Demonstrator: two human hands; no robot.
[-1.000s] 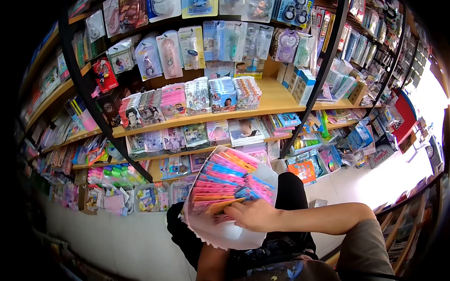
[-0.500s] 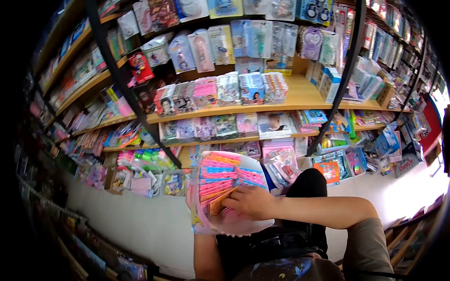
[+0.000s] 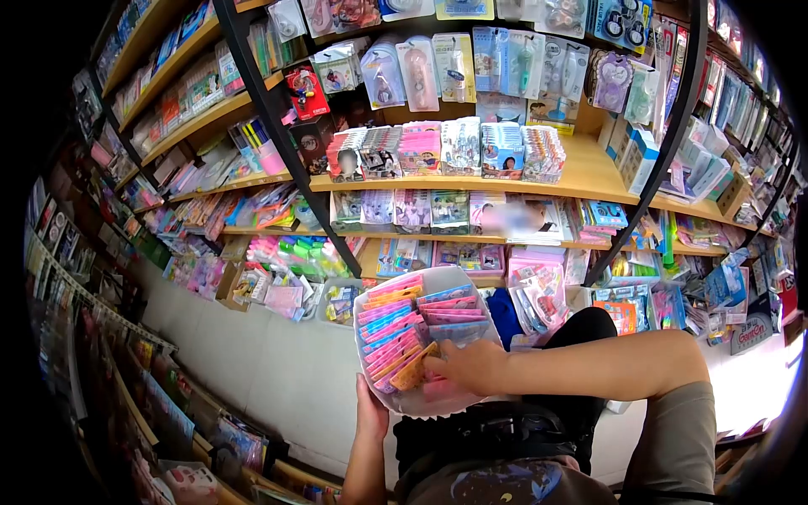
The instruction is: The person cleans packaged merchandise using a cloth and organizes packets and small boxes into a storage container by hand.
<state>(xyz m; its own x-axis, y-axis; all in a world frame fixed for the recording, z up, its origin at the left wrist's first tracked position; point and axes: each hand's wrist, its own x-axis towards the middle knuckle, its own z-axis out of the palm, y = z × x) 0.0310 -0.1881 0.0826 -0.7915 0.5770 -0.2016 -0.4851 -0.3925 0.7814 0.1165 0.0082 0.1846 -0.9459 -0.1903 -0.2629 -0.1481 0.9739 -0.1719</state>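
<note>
A white plastic tray (image 3: 466, 281) full of several pink, blue and orange packets (image 3: 402, 326) sits in front of my chest. My left hand (image 3: 368, 410) holds it up from underneath at its near left edge. My right hand (image 3: 465, 368) reaches into the tray from the right, fingers closed on an orange packet (image 3: 415, 375) and the pink ones beside it.
Wooden shop shelves (image 3: 581, 172) with black uprights (image 3: 282, 135) carry hanging blister packs, boxed cards and stationery. Lower shelves (image 3: 252, 252) hold coloured packets and boxes. White floor (image 3: 252, 370) lies below, with a rack of goods (image 3: 160, 404) at the near left.
The view has swung to the left, so the shelves shifted right. The tray has come lower and closer to my body, and my right hand keeps sorting among the packets.
</note>
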